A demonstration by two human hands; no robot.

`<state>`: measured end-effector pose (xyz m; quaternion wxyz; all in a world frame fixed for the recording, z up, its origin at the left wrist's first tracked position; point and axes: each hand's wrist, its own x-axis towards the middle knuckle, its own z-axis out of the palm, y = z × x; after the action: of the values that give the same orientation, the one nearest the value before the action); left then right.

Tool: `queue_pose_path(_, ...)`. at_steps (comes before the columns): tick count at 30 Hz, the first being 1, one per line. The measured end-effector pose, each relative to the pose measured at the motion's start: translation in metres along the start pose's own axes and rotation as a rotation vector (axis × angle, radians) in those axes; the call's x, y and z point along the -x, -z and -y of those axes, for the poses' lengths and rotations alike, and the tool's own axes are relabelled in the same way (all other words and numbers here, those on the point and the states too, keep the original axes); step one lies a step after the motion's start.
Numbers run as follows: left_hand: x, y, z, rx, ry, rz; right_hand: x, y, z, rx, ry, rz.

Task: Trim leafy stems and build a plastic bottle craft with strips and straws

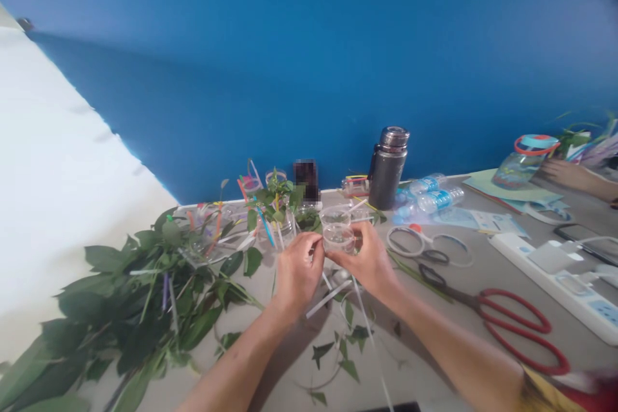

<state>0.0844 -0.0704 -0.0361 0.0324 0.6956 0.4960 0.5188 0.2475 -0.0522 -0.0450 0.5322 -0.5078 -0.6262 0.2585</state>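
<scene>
- The left hand [298, 270] and the right hand [365, 262] are holding a clear plastic cup [338, 238] between them, over the grey bench [476, 257].
- The fingers [313, 246] of both hands are closing narrowly on the cup, the left ones on its left side and the right ones on its right.
- The cup's long axis is standing roughly upright, its round mouth facing up, and neither hand is clearly nearer to it.
- A white plastic strip [329, 299] is lying just near of the hands, leafy green cuttings [130, 315] are spreading to the left, and red-handled scissors [516, 328] are resting to the right.
</scene>
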Motion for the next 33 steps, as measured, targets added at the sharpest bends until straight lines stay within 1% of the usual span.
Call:
queue_pose_path(3,0.0,0.001,0.001,-0.023,0.015,0.027,-0.001,0.001,-0.001,0.033,0.006,0.012)
queue_pose_path(5,0.0,0.002,0.001,-0.004,0.031,0.029,-0.002,0.002,-0.001,0.03,-0.023,0.044)
queue_pose_path(8,-0.003,0.003,-0.001,0.068,0.09,0.024,-0.005,0.005,0.001,-0.063,-0.08,0.122)
queue_pose_path(11,-0.007,0.005,-0.005,0.189,0.219,0.033,-0.008,0.009,0.002,-0.184,-0.136,0.203)
queue_pose_path(14,-0.012,0.008,-0.008,0.342,0.368,0.074,-0.01,0.013,0.0,-0.307,-0.151,0.301)
queue_pose_path(17,-0.016,0.009,-0.008,0.516,0.508,0.108,-0.011,0.014,-0.003,-0.491,-0.173,0.37)
queue_pose_path(20,-0.016,0.008,-0.006,0.69,0.602,0.097,-0.01,0.011,-0.006,-0.654,-0.217,0.376)
queue_pose_path(24,-0.015,0.004,-0.005,0.9,0.666,0.092,-0.008,0.007,-0.009,-0.684,-0.287,0.327)
queue_pose_path(26,-0.015,0.004,-0.005,0.994,0.719,0.079,-0.009,0.007,-0.009,-0.753,-0.329,0.3)
queue_pose_path(29,-0.016,0.005,-0.006,1.079,0.78,0.046,-0.014,0.01,-0.006,-0.923,-0.363,0.293)
queue_pose_path(33,-0.018,0.008,-0.004,1.163,0.813,0.035,-0.02,0.015,-0.006,-1.062,-0.358,0.345)
